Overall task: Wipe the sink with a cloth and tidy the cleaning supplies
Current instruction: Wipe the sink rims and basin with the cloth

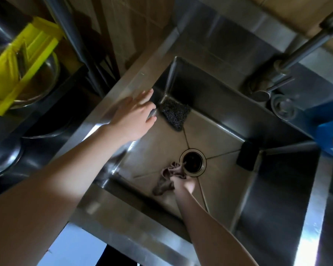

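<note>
A steel sink (227, 104) fills the view, with a round drain (193, 162) in its floor. My right hand (183, 184) is down in the basin beside the drain, shut on a crumpled brownish cloth (166, 179) that lies on the sink floor. My left hand (135, 114) hovers over the sink's left rim with fingers spread, holding nothing, close to a dark speckled scouring pad (174, 113) that lies in the far left corner. A black sponge (247, 154) leans against the right wall of the basin.
A faucet (304, 48) rises at the back right, with a round fitting (284, 108) by its base. A blue bottle (330, 137) stands at the right edge. Left of the sink is a yellow rack (21, 60) with metal bowls (37, 83).
</note>
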Demonstrator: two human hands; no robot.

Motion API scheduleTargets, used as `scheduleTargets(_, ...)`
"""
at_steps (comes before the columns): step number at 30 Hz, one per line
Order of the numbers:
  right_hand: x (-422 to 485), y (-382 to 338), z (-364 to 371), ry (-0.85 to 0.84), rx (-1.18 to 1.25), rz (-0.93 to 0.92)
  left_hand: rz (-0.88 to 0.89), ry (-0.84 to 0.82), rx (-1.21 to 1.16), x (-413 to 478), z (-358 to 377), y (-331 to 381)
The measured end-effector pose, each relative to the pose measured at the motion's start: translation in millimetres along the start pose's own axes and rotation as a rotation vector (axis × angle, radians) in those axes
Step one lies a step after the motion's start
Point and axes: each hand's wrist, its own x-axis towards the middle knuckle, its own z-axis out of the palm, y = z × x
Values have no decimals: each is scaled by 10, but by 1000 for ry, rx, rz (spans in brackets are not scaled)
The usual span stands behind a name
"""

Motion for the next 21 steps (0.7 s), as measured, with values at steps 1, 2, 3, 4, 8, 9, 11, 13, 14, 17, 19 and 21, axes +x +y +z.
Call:
scheduleTargets(1,-34,-37,38,22,18,13,16,0,5,-57,-10,-13)
scheduleTargets(2,-72,-73,59,28,31,16,27,0,10,-117,-18,-22)
scheduleTargets(3,-126,-108,57,24,28,0,28,0,13,-181,-29,-25)
scheduleTargets(4,-185,-144,40,16,5,-28,20,4,15,-246,-36,-27)
scheduleTargets(8,-423,-229,-87,-2,-103,-149,-8,35,5,-481,-72,-63)
scheduleTargets(9,-488,-261,-122,-2,-122,-177,-16,41,-11,-543,-96,-59)
scheduleTargets(11,-622,-320,-199,4,-141,-218,-33,44,-37,-649,-154,-47)
scheduleTargets(13,-753,-356,-268,5,-167,-247,-54,32,-53,-739,-224,-46)
scheduleTargets(14,-819,-368,-296,4,-183,-268,-65,20,-57,-781,-268,-53)
scheduleTargets(17,-989,-419,-382,3,-213,-346,-57,41,-62,-873,-421,-68)
scheduleTargets(19,-1088,-459,-425,1,-209,-399,-78,74,-77,-932,-548,-74)
scheduleTargets(21,-1195,-502,-460,5,-196,-436,-101,75,-77,-983,-662,-76)
